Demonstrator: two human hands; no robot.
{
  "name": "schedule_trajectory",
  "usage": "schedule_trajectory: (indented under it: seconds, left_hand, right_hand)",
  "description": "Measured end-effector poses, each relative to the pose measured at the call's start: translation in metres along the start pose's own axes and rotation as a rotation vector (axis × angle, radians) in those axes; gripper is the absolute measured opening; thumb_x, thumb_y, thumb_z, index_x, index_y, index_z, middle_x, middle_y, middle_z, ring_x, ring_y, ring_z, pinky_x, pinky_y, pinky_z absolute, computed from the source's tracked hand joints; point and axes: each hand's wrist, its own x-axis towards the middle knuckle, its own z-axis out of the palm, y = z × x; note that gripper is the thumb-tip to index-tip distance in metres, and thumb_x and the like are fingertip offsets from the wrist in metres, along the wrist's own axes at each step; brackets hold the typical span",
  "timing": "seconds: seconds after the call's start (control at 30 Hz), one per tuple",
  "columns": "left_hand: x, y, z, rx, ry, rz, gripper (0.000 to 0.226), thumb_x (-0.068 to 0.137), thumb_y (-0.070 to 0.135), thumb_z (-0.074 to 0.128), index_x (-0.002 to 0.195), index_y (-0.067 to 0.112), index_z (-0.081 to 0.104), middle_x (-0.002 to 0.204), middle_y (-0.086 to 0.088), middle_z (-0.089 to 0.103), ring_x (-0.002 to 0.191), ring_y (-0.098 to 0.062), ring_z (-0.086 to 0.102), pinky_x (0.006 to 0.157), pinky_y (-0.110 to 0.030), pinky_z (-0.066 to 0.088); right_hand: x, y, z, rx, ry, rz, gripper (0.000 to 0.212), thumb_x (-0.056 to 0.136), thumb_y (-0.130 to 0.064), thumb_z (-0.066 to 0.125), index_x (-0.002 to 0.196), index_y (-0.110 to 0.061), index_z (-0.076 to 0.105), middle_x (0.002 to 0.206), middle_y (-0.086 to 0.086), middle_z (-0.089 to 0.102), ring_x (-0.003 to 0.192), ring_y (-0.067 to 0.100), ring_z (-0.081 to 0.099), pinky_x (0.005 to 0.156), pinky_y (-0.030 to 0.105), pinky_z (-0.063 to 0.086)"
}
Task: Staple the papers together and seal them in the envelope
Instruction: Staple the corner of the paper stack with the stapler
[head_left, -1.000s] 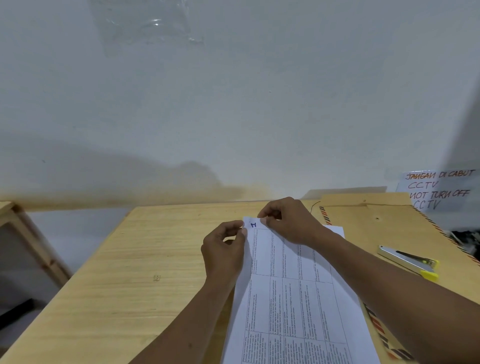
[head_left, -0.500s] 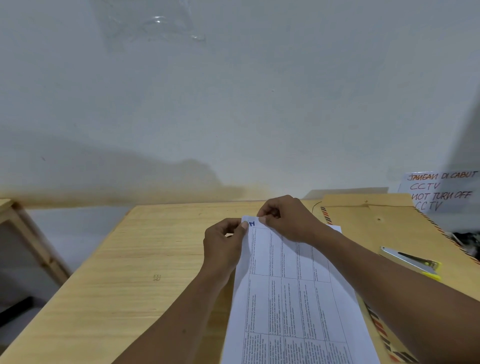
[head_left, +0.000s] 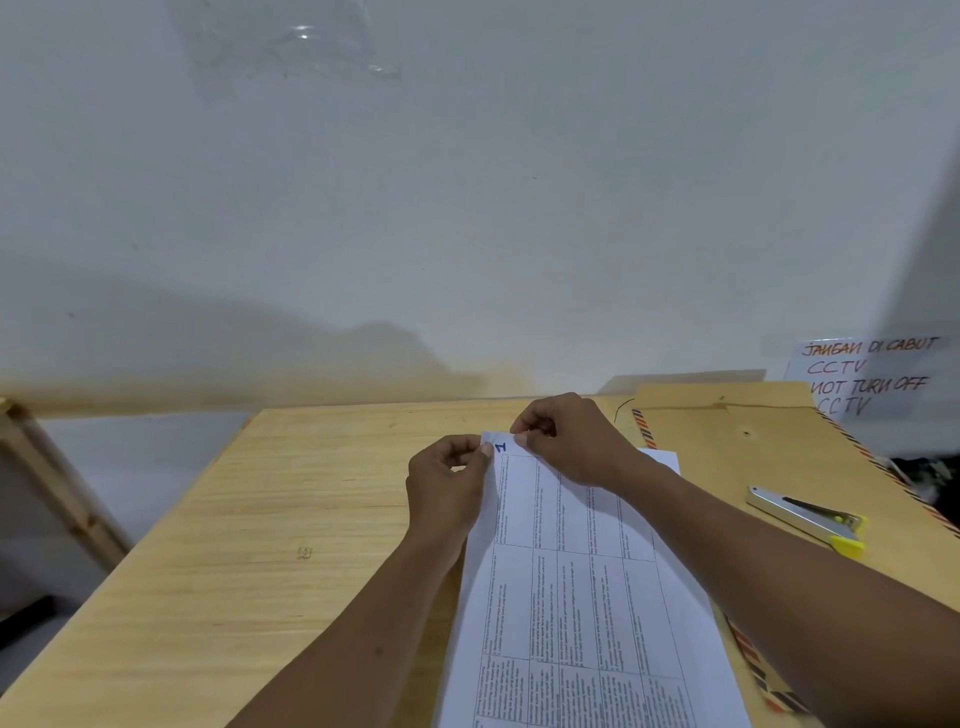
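Papers: printed tables, on the table, partly over the envelope. We pinch their far left corner, marked "1", with both hands: left hand at the edge, right hand at the top. Stapler: on the envelope, right, untouched.

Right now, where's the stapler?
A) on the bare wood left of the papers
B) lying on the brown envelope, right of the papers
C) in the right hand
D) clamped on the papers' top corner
B: the stapler lies untouched on the brown envelope, while the left hand and right hand both pinch the top edge of the papers.
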Motion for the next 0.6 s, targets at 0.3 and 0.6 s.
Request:
schedule_trajectory:
  seconds: [0.3,0.6]
  left_hand:
    - [-0.0035,-0.0005,0.0017,-0.059,0.062,0.046,0.014,0.08,0.02,0.085,0.089,0.025,0.076,0.08,0.006,0.078,0.086,-0.008,0.073,0.078,-0.03,0.056]
    - [-0.0065,0.001,0.0002,-0.1,0.065,0.032,0.014,0.078,0.018,0.086,0.091,0.021,0.082,0.086,0.008,0.08,0.086,-0.008,0.075,0.088,-0.036,0.061]
  right_hand:
    - [-0.004,0.0025,-0.0012,0.028,0.053,-0.013,0.012,0.091,-0.016,0.066,0.089,-0.019,0.077,0.06,-0.018,0.059,0.057,-0.005,0.054,0.056,0.009,0.035]
    - [-0.0026,0.0025,-0.0001,0.021,0.056,-0.032,0.015,0.091,-0.014,0.064,0.089,-0.019,0.079,0.061,-0.019,0.062,0.059,-0.004,0.055,0.058,0.01,0.037]
